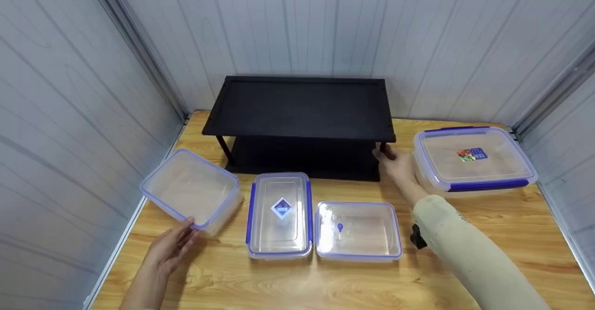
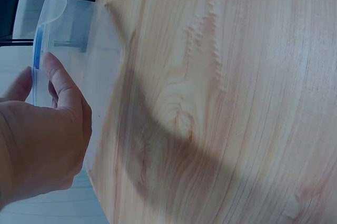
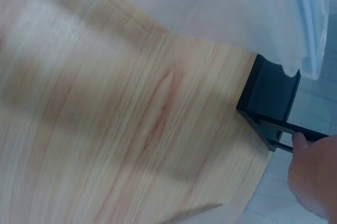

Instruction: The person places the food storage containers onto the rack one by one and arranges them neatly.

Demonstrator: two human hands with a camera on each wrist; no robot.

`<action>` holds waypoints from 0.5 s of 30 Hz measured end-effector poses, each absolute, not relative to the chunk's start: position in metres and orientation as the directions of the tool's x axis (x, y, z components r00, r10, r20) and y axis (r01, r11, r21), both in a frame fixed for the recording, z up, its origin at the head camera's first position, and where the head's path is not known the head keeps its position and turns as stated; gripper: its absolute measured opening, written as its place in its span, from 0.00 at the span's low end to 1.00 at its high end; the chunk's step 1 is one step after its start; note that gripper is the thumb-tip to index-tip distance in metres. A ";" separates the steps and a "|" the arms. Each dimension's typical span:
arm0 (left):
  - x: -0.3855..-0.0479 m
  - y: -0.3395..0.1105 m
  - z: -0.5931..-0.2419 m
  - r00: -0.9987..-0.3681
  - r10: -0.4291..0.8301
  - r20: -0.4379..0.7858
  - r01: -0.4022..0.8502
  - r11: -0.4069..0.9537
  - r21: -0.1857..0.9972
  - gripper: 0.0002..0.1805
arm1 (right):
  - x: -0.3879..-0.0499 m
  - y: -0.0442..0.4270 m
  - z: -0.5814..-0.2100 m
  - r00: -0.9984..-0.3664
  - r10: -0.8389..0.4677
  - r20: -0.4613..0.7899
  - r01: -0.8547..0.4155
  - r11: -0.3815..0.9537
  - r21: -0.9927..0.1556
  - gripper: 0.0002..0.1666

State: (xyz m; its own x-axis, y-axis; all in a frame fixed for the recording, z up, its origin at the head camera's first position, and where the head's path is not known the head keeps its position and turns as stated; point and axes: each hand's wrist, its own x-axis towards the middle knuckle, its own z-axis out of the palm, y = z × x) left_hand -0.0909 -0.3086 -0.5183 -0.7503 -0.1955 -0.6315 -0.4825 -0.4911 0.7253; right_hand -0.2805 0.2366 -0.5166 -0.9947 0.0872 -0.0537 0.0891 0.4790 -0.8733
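Note:
My left hand (image 1: 169,247) pinches the near corner of a clear food container (image 1: 190,187) with a pale blue rim. In the left wrist view, the thumb (image 2: 63,79) lies on the near side of that rim and a finger on the other. At the right front of a black two-tier shelf (image 1: 302,108), my right hand (image 1: 397,166) holds the upright post (image 1: 382,147). In the right wrist view, the thumb (image 3: 299,141) lies against the post; the other fingers are mostly hidden.
Two lidded containers lie in front of the shelf: one lengthwise (image 1: 279,214), one crosswise (image 1: 358,231). A larger container (image 1: 474,159) with dark blue clips stands right of my right forearm. Pale panels (image 1: 307,26) wall the wooden table (image 1: 279,284) at the back and sides.

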 end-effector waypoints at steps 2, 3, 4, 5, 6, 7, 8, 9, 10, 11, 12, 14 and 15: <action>-0.092 -0.309 -0.518 -0.744 -0.196 -0.639 -0.486 -0.498 0.718 0.11 | -0.281 0.237 -0.518 -0.995 0.095 -0.030 0.073 0.492 -0.868 0.32; -0.092 -0.309 -0.518 -0.741 -0.196 -0.642 -0.487 -0.502 0.715 0.12 | -0.282 0.237 -0.519 -0.995 0.100 -0.014 0.062 0.502 -0.863 0.31; -0.092 -0.309 -0.518 -0.740 -0.194 -0.644 -0.485 -0.510 0.711 0.12 | -0.282 0.236 -0.519 -0.995 0.104 0.003 0.051 0.512 -0.857 0.29; -0.093 -0.309 -0.517 -0.739 -0.194 -0.646 -0.484 -0.515 0.708 0.13 | -0.283 0.236 -0.520 -0.994 0.106 0.022 0.038 0.526 -0.850 0.28; -0.093 -0.309 -0.517 -0.737 -0.193 -0.647 -0.484 -0.518 0.705 0.13 | -0.283 0.236 -0.521 -0.994 0.108 0.035 0.028 0.536 -0.844 0.26; -0.093 -0.309 -0.517 -0.736 -0.193 -0.649 -0.484 -0.521 0.703 0.14 | -0.283 0.236 -0.521 -0.994 0.104 0.043 0.020 0.538 -0.843 0.26; -0.094 -0.309 -0.517 -0.735 -0.193 -0.650 -0.483 -0.524 0.702 0.14 | -0.283 0.236 -0.522 -0.994 0.100 0.051 0.012 0.543 -0.839 0.25; -0.094 -0.310 -0.518 -0.737 -0.190 -0.649 -0.482 -0.525 0.701 0.14 | -0.282 0.237 -0.522 -0.994 0.098 0.055 0.007 0.544 -0.839 0.24; -0.094 -0.310 -0.518 -0.739 -0.190 -0.647 -0.480 -0.526 0.702 0.14 | -0.282 0.237 -0.523 -0.994 0.094 0.057 0.003 0.541 -0.841 0.24; -0.095 -0.310 -0.519 -0.741 -0.187 -0.645 -0.479 -0.526 0.703 0.14 | -0.282 0.238 -0.523 -0.994 0.090 0.057 0.000 0.538 -0.843 0.24; -0.095 -0.310 -0.520 -0.742 -0.186 -0.644 -0.478 -0.526 0.704 0.14 | -0.282 0.238 -0.523 -0.995 0.087 0.054 0.001 0.533 -0.846 0.24; -0.095 -0.310 -0.521 -0.740 -0.184 -0.646 -0.479 -0.530 0.700 0.14 | -0.281 0.238 -0.525 -0.995 0.084 0.049 0.003 0.530 -0.848 0.25; -0.094 -0.311 -0.522 -0.740 -0.181 -0.647 -0.481 -0.531 0.698 0.14 | -0.281 0.239 -0.525 -0.995 0.083 0.047 0.005 0.529 -0.848 0.25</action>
State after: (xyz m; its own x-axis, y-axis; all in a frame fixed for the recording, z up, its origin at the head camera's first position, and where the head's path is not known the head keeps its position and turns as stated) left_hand -0.0945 -0.3107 -0.5216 -0.7402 -0.1815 -0.6475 -0.4806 -0.5306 0.6982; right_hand -0.2811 0.2387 -0.5252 -0.9954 0.0834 0.0466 0.0046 0.5293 -0.8484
